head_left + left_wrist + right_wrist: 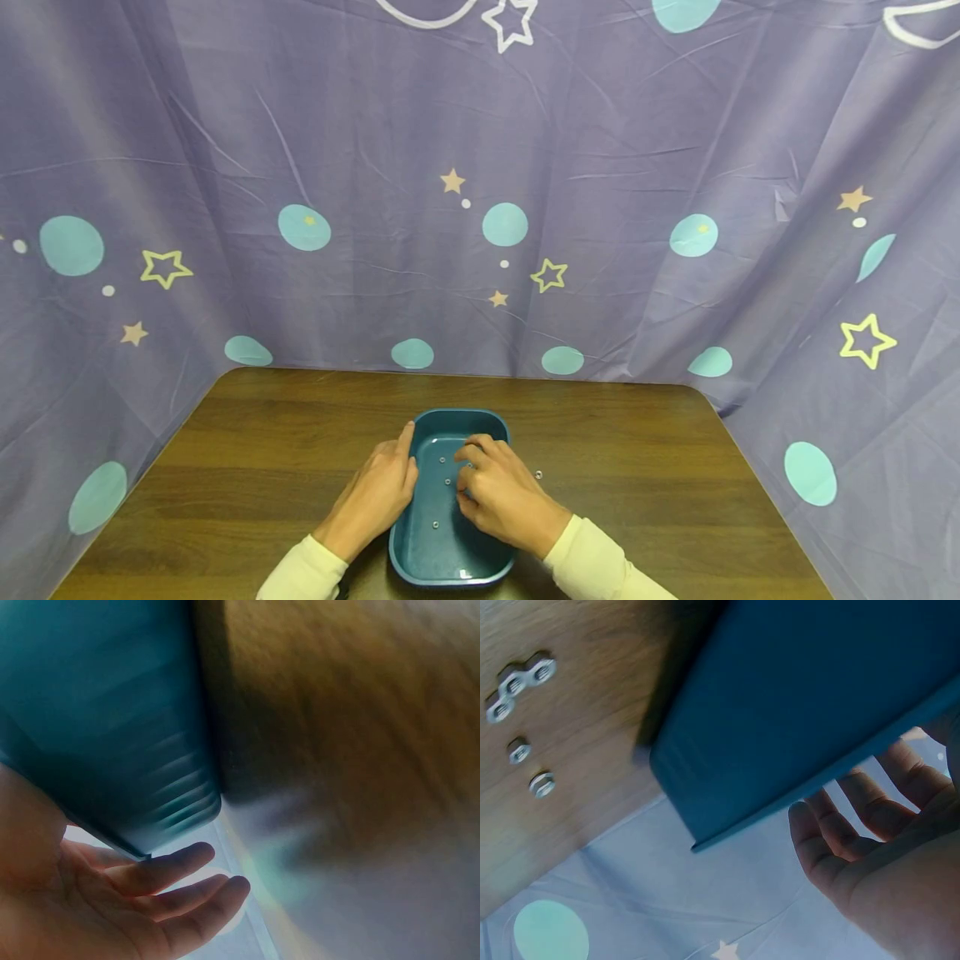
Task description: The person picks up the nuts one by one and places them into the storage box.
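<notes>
Pale sleeves (600, 562) lie nearest us. The left hand (381, 483) rests fairly straight fingers against the tray (453, 554), probably steadying it on the surface (660, 475); the right hand (506, 496) curls over nuts (436, 525) inside, whether holding one we cannot tell.

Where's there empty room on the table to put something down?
Bare table lies left of the left hand, out to its edge; behind the tray, up to the curtain; and farther right, past the loose nuts. It's crowded inside the tray, with more nuts and the right hand.
</notes>
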Available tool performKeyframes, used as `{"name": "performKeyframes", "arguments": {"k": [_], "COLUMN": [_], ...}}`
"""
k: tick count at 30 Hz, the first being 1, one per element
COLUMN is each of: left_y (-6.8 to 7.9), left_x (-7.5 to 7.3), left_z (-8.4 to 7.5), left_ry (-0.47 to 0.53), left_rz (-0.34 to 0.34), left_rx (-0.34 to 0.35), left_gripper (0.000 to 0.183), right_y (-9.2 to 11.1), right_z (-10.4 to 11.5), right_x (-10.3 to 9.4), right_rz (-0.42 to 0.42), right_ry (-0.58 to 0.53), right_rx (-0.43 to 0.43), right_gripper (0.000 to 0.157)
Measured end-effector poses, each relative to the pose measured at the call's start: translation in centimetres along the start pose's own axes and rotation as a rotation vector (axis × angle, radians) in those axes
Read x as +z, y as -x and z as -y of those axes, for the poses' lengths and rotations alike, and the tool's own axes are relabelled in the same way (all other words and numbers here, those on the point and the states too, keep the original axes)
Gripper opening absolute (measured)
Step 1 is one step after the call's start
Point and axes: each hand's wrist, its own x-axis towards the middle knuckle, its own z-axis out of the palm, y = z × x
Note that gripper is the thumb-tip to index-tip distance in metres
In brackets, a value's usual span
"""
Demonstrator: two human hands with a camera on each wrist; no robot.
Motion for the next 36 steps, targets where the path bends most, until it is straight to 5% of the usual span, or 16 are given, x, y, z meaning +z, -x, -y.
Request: {"name": "performKeyframes", "arguments": {"k": [36], "left_y": [0.0], "left_x": [0.1], "left_z": [0.1], "left_ry": [0.015], "left_rz": [0.012], "left_rx": [-0.023], "left_gripper": [0.058], "right_y": [-0.3], "right_z": [1.9], "right_x": [2.8], "right_rz": [0.133], "right_ry": [0.185], "right_rx": [-0.129], "right_gripper": [0.016]}}
